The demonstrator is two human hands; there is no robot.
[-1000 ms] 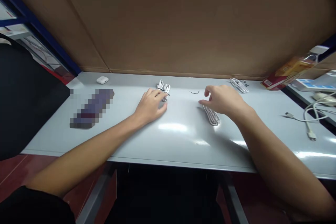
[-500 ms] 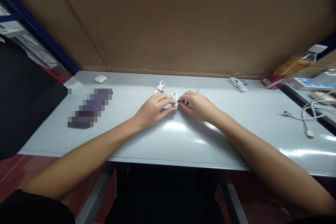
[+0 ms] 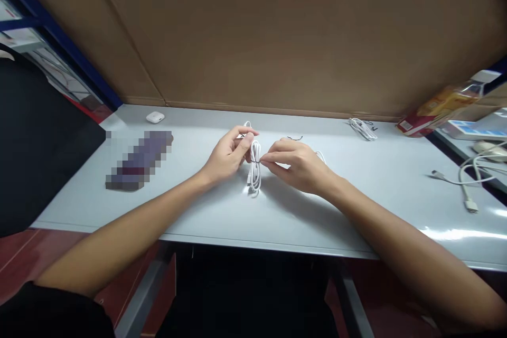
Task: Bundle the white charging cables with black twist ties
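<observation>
Closest first: dark sleeve (image 3: 47, 311) at bottom left, both bare forearms reaching out over the bench (image 3: 317, 211). White cable bundle (image 3: 254, 169) stands lengthwise in the middle of the bench between both hands, its looped lower end resting on the surface. Left hand (image 3: 227, 156) is at the bundle's upper part, fingers (image 3: 245, 137) curled and pinching it near the top, with a small cable loop showing just past them. Right hand (image 3: 297, 161) is just beside the bundle, thumb and fingers (image 3: 273, 157) closed in a pinch on a black twist tie (image 3: 255, 161) wrapped around its middle. Just past the right hand, a bit of white cable (image 3: 320, 156) shows, partly hidden, and a short black tie (image 3: 295, 138) lies on the bench farther on. Left of the hands is a pixelated, blurred object (image 3: 138, 161), can't tell what it is; a large black item (image 3: 39, 142) sits beyond the bench's left edge. Right side of the bench has a loose white cable (image 3: 463, 179) with a plug (image 3: 470, 206). Far edge has a white earbud case (image 3: 155, 117) at left and a coiled white cable (image 3: 362, 129) at right. Red and yellow package (image 3: 439, 113) lies at the far right corner, near a blue and white box (image 3: 471, 129). Cardboard wall (image 3: 277, 37) stands behind the bench.
</observation>
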